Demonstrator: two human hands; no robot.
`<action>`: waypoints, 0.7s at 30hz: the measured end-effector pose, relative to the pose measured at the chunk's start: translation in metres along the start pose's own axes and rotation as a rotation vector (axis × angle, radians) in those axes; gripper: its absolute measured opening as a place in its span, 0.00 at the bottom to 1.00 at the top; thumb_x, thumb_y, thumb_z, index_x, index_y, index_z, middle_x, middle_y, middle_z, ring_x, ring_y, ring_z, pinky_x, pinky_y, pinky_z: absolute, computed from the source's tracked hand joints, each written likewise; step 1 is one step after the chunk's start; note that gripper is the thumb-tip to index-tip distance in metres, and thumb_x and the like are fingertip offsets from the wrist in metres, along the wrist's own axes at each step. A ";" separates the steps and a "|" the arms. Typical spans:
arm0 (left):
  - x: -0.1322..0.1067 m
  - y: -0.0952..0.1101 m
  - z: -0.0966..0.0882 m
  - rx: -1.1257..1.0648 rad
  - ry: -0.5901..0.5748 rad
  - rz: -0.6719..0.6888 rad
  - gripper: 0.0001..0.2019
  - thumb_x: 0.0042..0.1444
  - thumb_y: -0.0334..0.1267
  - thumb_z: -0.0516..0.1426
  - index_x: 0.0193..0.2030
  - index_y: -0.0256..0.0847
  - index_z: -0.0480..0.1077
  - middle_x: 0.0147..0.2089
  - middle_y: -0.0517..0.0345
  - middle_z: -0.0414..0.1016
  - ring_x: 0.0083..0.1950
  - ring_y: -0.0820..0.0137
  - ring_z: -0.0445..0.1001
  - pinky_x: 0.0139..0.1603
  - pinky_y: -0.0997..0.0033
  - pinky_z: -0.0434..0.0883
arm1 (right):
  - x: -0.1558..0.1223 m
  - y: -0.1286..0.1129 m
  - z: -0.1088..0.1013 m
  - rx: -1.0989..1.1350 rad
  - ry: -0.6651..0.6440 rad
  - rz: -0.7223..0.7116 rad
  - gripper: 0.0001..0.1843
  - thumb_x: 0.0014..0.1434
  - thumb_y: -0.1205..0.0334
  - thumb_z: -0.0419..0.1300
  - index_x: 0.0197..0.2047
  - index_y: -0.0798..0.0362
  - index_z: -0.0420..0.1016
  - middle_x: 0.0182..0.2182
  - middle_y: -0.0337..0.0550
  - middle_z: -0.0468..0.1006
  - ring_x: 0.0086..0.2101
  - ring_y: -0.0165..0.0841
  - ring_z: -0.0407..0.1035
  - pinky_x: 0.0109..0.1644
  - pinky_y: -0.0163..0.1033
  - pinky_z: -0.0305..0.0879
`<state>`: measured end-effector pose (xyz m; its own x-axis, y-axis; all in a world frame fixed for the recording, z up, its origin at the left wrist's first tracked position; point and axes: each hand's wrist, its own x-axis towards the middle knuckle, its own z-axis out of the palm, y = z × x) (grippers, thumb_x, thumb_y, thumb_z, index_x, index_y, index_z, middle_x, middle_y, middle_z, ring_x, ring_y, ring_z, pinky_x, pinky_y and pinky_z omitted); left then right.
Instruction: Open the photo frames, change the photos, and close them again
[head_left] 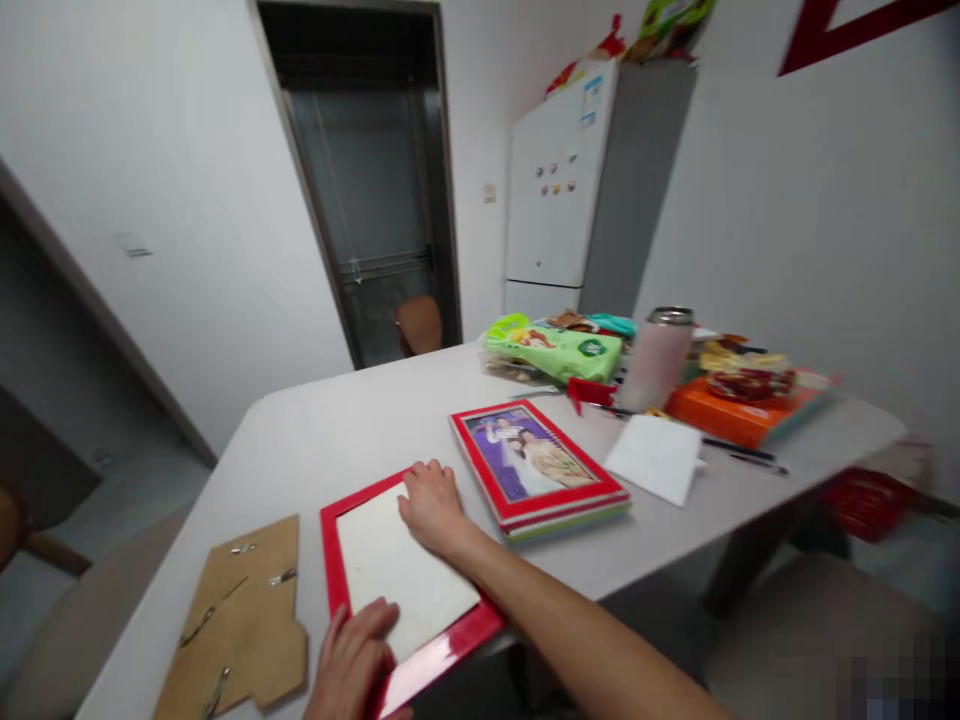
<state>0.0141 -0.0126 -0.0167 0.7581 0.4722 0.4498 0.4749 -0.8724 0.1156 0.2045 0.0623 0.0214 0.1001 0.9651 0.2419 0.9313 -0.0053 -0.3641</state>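
A red picture frame [334,555] lies at the front edge of the table, with a plain white sheet [397,575] filling its opening. My left hand [352,655] is at the near left corner, its fingers curled over the red border. My right hand [435,508] is closed at the far right part of the frame, fingers over the border and thumb against the white sheet. To the left lies a brown backing board [244,620] with metal clips and a stand cutout. Right of the frame, another red frame with a couple's photo [529,455] tops a small stack.
A white folded paper [656,458], pink bottle [658,360], green wipes pack [559,350], red object [591,392], orange box [724,410] and pens [757,460] sit along the table's right side. Behind are a chair [420,325], a fridge [555,190] and a doorway.
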 end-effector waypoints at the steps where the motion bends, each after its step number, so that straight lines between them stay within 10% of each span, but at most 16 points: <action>1: -0.001 0.001 0.001 -0.014 0.006 -0.018 0.11 0.49 0.47 0.54 0.33 0.43 0.63 0.49 0.50 0.69 0.52 0.63 0.65 0.51 0.61 0.62 | 0.002 0.000 0.003 0.000 0.002 -0.012 0.14 0.52 0.61 0.48 0.36 0.57 0.71 0.39 0.53 0.70 0.45 0.41 0.57 0.47 0.46 0.49; 12: -0.009 -0.001 0.006 -0.194 -0.024 -0.109 0.16 0.48 0.54 0.51 0.35 0.43 0.63 0.50 0.50 0.67 0.53 0.63 0.63 0.55 0.58 0.55 | 0.040 0.014 0.023 0.114 -0.082 0.134 0.16 0.51 0.63 0.47 0.38 0.55 0.73 0.35 0.47 0.76 0.35 0.31 0.69 0.34 0.31 0.57; 21: -0.019 -0.008 0.047 -0.185 0.093 -0.139 0.19 0.42 0.56 0.55 0.31 0.41 0.64 0.49 0.48 0.67 0.52 0.59 0.63 0.54 0.51 0.54 | 0.039 0.022 0.023 0.131 -0.151 0.139 0.09 0.44 0.65 0.52 0.24 0.55 0.73 0.23 0.44 0.76 0.24 0.30 0.67 0.24 0.31 0.52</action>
<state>0.0169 -0.0086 -0.0681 0.6427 0.5829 0.4972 0.4753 -0.8123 0.3379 0.2207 0.1062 0.0025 0.1614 0.9858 0.0474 0.8580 -0.1164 -0.5003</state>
